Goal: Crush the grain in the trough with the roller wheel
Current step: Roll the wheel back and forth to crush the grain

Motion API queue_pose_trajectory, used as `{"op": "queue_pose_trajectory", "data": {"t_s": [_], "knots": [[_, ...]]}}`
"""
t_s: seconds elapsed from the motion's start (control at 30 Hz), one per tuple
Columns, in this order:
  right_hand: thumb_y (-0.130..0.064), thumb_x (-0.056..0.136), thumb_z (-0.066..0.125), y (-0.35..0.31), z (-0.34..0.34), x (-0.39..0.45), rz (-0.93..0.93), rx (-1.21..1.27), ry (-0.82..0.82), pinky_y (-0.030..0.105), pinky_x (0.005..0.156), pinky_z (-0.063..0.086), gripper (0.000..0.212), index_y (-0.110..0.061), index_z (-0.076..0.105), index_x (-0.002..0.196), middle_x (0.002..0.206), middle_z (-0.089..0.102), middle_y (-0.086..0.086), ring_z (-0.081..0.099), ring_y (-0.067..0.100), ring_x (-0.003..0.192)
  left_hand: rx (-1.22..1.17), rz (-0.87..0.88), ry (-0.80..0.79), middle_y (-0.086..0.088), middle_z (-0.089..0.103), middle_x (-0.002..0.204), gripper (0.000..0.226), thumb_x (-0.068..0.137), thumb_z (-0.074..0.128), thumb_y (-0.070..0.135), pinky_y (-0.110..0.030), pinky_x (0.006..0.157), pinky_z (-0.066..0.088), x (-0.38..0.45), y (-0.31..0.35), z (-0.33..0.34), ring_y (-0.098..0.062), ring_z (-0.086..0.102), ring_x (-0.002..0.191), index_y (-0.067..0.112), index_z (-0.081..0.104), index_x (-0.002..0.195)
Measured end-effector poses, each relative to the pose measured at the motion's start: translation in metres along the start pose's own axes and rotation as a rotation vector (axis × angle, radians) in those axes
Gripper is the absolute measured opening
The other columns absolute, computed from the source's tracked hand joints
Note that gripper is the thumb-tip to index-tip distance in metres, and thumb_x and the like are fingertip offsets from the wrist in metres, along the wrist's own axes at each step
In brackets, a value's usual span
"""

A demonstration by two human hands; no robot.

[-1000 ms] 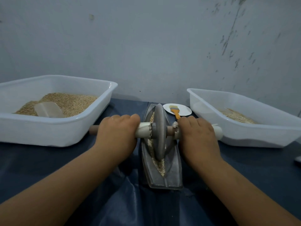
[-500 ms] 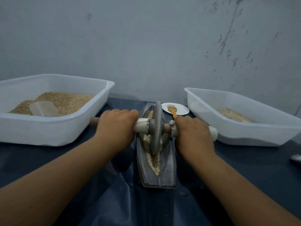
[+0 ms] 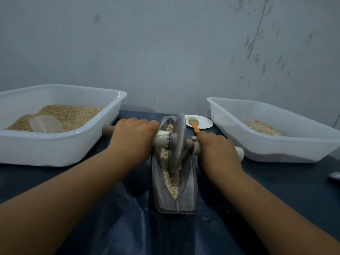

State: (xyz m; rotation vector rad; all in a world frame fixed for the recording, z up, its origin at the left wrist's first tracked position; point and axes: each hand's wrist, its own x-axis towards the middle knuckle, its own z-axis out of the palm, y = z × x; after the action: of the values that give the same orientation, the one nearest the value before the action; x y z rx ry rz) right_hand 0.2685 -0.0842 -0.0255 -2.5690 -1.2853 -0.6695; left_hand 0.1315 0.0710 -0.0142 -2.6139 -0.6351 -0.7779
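Both hands point(image 3: 173, 144) grip the roller wheel point(image 3: 177, 142), trough point(image 3: 191, 181) walls close beside.

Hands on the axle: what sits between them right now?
In the head view, the grey disc-shaped roller wheel stands between the left hand and right hand, down in the grey metal boat-shaped trough of tan grain.

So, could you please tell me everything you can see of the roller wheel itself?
The roller wheel is a thin grey disc that looks like metal or stone, standing on edge, tilted slightly, in the boat-shaped trough. Its lower rim sits in the grain. A wooden-looking axle runs through its hub, with pale sleeves on either side. The left hand grips the axle on one side, the right hand on the other. A bare axle end sticks out beyond the left hand.
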Motion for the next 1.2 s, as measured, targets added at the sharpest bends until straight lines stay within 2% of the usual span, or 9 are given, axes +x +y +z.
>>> {"op": "queue_pose_trajectory", "data": {"t_s": [0.17, 0.33, 0.53, 0.63, 0.73, 0.83, 0.97, 1.1, 1.2], "knots": [[-0.008, 0.064, 0.071, 0.006, 0.007, -0.026, -0.094, -0.062, 0.266, 0.031, 0.061, 0.025, 0.044, -0.026, 0.034, 0.078, 0.068, 0.036, -0.009, 0.034, 0.016, 0.06, -0.059, 0.115, 0.232, 0.006, 0.037, 0.059, 0.042, 0.067, 0.075, 0.014, -0.03, 0.053, 0.029, -0.025, -0.003, 0.0, -0.018, 0.038, 0.053, 0.023, 0.034, 0.073], [-0.019, 0.084, 0.058, 0.009, 0.011, 0.001, -0.056, -0.036, 0.069, 0.033, 0.061, 0.028, 0.022, -0.026, 0.037, 0.084, 0.079, 0.052, -0.004, 0.042, 0.019, 0.068, 0.005, 0.064, 0.085, 0.008, 0.04, 0.068, 0.035, 0.079, 0.068, 0.031, -0.032, 0.06, 0.032, -0.003, -0.007, 0.009, -0.017, 0.042, 0.063, 0.027, 0.033, 0.078], [-0.029, 0.088, 0.056, 0.01, 0.006, 0.012, -0.072, -0.016, -0.022, 0.033, 0.06, 0.032, 0.013, -0.025, 0.05, 0.098, 0.091, 0.061, -0.002, 0.051, 0.023, 0.075, -0.012, 0.013, 0.008, 0.007, 0.045, 0.074, 0.03, 0.086, 0.061, 0.034, -0.032, 0.063, 0.031, 0.007, -0.007, 0.009, -0.016, 0.04, 0.068, 0.028, 0.031, 0.081], [-0.037, 0.086, 0.058, 0.015, -0.004, -0.003, -0.102, -0.027, -0.036, 0.031, 0.058, 0.035, 0.014, -0.032, 0.047, 0.095, 0.085, 0.058, -0.008, 0.052, 0.019, 0.074, 0.049, 0.086, 0.112, 0.011, 0.033, 0.062, 0.042, 0.074, 0.071, 0.026, -0.025, 0.051, 0.021, -0.013, -0.004, -0.003, -0.014, 0.037, 0.057, 0.027, 0.03, 0.075], [-0.046, 0.083, 0.056, 0.024, -0.008, -0.021, -0.119, -0.055, -0.009, 0.027, 0.048, 0.022, 0.022, -0.034, 0.037, 0.083, 0.068, 0.044, -0.01, 0.046, 0.015, 0.065, 0.045, 0.165, 0.256, 0.006, 0.036, 0.05, 0.045, 0.053, 0.079, 0.015, -0.019, 0.053, 0.0, -0.027, -0.005, -0.015, -0.013, 0.026, 0.046, 0.023, 0.036, 0.065], [-0.049, 0.082, 0.056, 0.031, -0.009, -0.015, -0.083, -0.04, -0.042, 0.026, 0.047, 0.022, 0.022, -0.036, 0.039, 0.083, 0.066, 0.044, -0.011, 0.046, 0.013, 0.064, 0.02, 0.146, 0.205, 0.004, 0.046, 0.051, 0.038, 0.058, 0.078, 0.015, -0.021, 0.051, 0.009, -0.02, -0.012, -0.011, -0.015, 0.03, 0.046, 0.022, 0.041, 0.064], [-0.045, 0.083, 0.06, 0.027, -0.004, 0.015, -0.042, 0.001, -0.112, 0.03, 0.062, 0.042, 0.018, -0.033, 0.047, 0.089, 0.083, 0.06, -0.009, 0.058, 0.018, 0.078, 0.033, -0.056, 0.078, 0.009, 0.047, 0.069, 0.025, 0.082, 0.064, 0.027, -0.027, 0.053, 0.019, 0.002, -0.014, 0.011, -0.016, 0.044, 0.063, 0.027, 0.039, 0.077], [-0.05, 0.076, 0.063, 0.027, -0.006, 0.025, -0.064, -0.059, -0.108, 0.027, 0.053, 0.033, 0.022, -0.033, 0.051, 0.084, 0.075, 0.056, -0.011, 0.053, 0.015, 0.069, -0.05, -0.06, 0.032, 0.009, 0.042, 0.063, 0.027, 0.081, 0.063, 0.035, -0.028, 0.055, 0.031, -0.005, -0.02, 0.014, -0.015, 0.046, 0.059, 0.029, 0.038, 0.075], [-0.051, 0.076, 0.058, 0.033, -0.005, 0.013, -0.095, -0.147, -0.031, 0.024, 0.045, 0.02, 0.028, -0.032, 0.04, 0.066, 0.06, 0.046, -0.011, 0.039, 0.005, 0.052, -0.013, 0.061, 0.205, 0.007, 0.044, 0.051, 0.041, 0.062, 0.079, 0.031, -0.02, 0.043, 0.017, -0.026, -0.023, 0.011, -0.014, 0.038, 0.042, 0.025, 0.038, 0.065]]}}
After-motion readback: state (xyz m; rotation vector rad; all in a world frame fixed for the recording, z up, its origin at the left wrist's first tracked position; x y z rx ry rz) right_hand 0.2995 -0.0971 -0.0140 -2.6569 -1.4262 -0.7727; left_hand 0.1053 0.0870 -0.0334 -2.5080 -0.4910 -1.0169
